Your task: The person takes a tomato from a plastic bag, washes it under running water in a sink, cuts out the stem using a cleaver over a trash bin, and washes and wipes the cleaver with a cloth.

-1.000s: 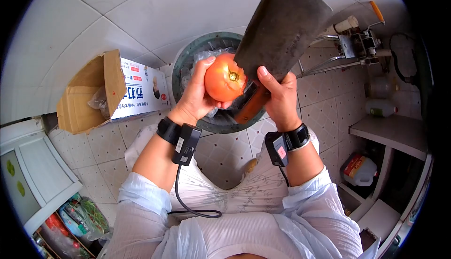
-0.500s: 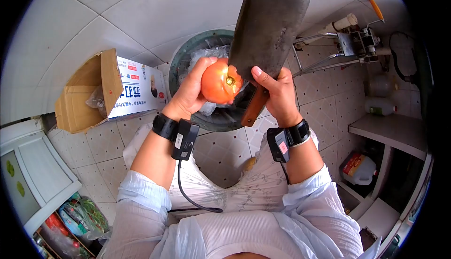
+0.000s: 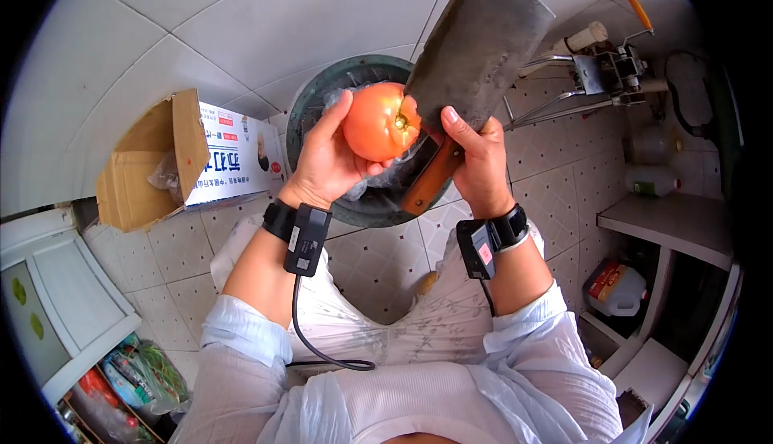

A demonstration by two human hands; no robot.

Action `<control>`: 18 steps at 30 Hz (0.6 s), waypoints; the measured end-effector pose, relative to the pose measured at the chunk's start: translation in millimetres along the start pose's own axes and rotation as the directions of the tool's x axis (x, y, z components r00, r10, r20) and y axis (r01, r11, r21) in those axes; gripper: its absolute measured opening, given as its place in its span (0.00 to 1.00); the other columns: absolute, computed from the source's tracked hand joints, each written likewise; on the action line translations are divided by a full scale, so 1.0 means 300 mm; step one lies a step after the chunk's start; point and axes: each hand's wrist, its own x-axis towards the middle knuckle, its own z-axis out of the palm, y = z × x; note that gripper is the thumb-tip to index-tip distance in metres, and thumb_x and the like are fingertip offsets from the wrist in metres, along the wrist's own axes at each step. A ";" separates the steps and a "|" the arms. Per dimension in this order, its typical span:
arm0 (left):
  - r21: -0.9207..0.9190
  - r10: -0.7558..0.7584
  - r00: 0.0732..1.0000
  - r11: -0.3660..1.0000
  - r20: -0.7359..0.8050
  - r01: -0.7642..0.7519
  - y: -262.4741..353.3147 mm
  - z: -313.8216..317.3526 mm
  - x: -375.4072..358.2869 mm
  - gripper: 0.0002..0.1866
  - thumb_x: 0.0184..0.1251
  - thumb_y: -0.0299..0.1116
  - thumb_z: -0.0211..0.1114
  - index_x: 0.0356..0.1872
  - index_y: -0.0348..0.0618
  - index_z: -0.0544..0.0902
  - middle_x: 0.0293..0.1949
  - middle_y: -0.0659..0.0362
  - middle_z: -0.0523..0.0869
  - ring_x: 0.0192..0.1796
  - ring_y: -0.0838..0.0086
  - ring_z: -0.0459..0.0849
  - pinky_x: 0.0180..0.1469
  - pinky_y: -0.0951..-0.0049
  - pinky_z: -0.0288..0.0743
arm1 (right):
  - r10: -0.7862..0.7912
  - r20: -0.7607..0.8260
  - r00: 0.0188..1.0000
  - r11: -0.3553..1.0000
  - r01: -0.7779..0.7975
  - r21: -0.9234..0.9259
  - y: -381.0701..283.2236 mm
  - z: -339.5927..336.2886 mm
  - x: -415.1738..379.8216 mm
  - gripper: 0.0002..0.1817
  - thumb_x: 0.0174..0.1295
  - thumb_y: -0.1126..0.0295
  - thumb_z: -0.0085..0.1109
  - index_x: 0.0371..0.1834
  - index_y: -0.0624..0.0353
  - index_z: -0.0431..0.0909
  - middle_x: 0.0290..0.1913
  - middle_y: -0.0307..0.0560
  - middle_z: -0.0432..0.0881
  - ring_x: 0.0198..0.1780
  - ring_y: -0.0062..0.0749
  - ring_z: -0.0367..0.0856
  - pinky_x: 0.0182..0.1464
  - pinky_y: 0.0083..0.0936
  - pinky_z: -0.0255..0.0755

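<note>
A red-orange tomato (image 3: 375,122) rests in my left hand (image 3: 324,156), whose fingers and thumb cup it from the left and below. Cuts show around its stem spot, on the side facing right. My right hand (image 3: 481,162) grips a large dark cleaver (image 3: 483,37) where blade and wooden handle meet, thumb on the blade. The blade points up and to the right, and its lower corner is at the tomato's right edge. Beneath both hands stands a round green bin (image 3: 299,106) with clear plastic inside.
Left of the bin is an open cardboard box (image 3: 189,158) holding a plastic bag. A metal frame with an orange handle (image 3: 640,12) stands at the right. Shelves (image 3: 668,231) with plastic jugs (image 3: 616,287) are on the right, a white cabinet (image 3: 80,283) on the left.
The cleaver has tilted further to the right, its handle end shifting slightly left. The tomato has turned a little and moved slightly up, and my left hand's fingers have opened somewhat beneath it.
</note>
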 end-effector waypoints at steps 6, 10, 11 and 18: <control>0.125 -0.046 0.993 0.990 -0.107 0.059 0.000 -0.033 0.000 0.29 0.62 0.60 0.51 0.50 0.44 0.76 0.33 0.58 0.82 0.23 0.78 0.78 0.15 0.84 0.63 | -0.040 0.074 0.996 0.986 0.051 -0.159 0.002 -0.007 -0.014 0.10 0.59 0.72 0.62 0.41 0.67 0.79 0.38 0.40 0.82 0.38 0.18 0.77 0.42 0.18 0.70; 0.080 -0.102 0.973 0.990 -0.207 0.120 0.003 -0.029 0.004 0.25 0.62 0.58 0.53 0.44 0.46 0.78 0.31 0.60 0.82 0.21 0.79 0.77 0.14 0.83 0.62 | -0.014 0.106 0.994 0.973 0.038 -0.227 0.000 -0.026 -0.013 0.09 0.58 0.72 0.63 0.38 0.66 0.80 0.35 0.36 0.82 0.34 0.15 0.75 0.38 0.15 0.68; 0.057 -0.130 0.960 0.987 -0.247 0.148 0.003 -0.025 0.005 0.24 0.62 0.58 0.53 0.43 0.47 0.79 0.31 0.60 0.82 0.21 0.79 0.77 0.13 0.83 0.62 | -0.025 0.113 0.993 0.968 0.052 -0.244 -0.003 -0.024 -0.015 0.09 0.58 0.72 0.63 0.38 0.65 0.80 0.35 0.35 0.82 0.34 0.14 0.74 0.37 0.15 0.67; -0.070 -0.290 0.954 0.953 0.069 0.295 -0.003 -0.096 0.017 0.22 0.62 0.55 0.55 0.41 0.46 0.78 0.33 0.59 0.83 0.27 0.76 0.81 0.17 0.78 0.70 | -0.028 0.150 0.988 0.919 0.085 -0.384 -0.011 -0.029 -0.020 0.08 0.58 0.69 0.64 0.34 0.63 0.80 0.28 0.32 0.79 0.28 0.11 0.71 0.29 0.13 0.64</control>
